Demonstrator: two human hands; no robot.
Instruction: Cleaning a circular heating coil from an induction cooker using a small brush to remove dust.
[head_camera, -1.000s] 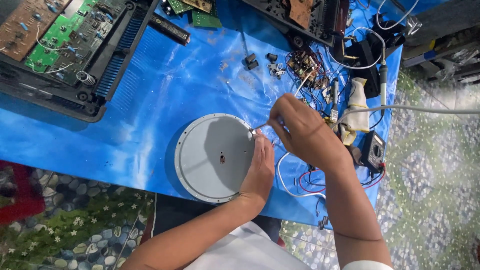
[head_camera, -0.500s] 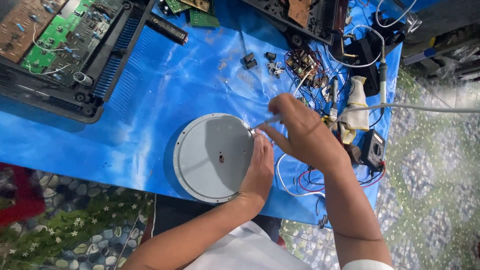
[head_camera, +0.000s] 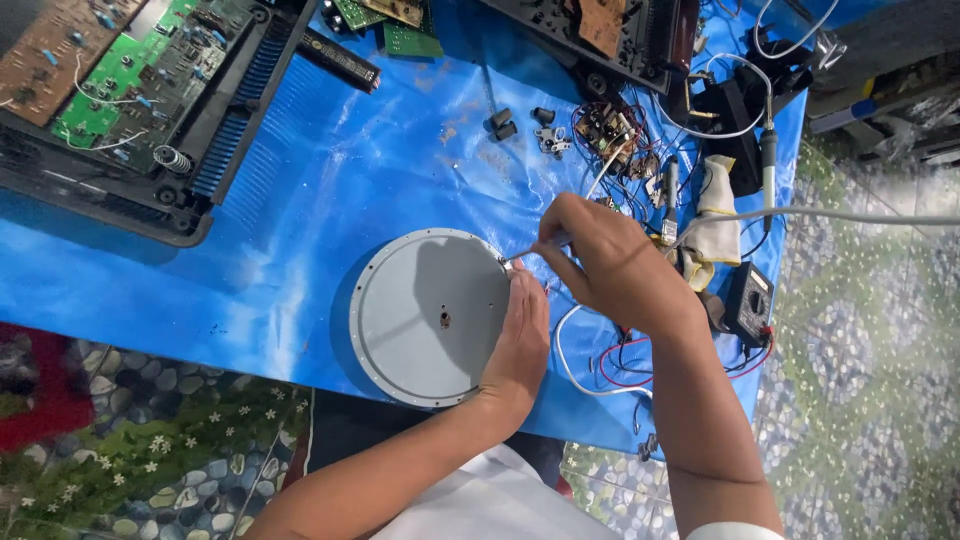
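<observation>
A round grey metal disc with small holes around its rim lies flat on the blue sheet. My left hand rests against the disc's right edge, fingers together, steadying it. My right hand is closed around a thin metal tool, probably a screwdriver, whose tip touches the disc's upper right rim. Most of the tool is hidden inside my fist.
An open black device with green circuit boards lies at the far left. Loose parts, wires and a small board sit behind my hands. A small meter, white cloth and cables lie to the right. Patterned floor surrounds the table.
My right hand has shifted slightly while working the tool at the disc's rim. The left hand and disc stay in place.
</observation>
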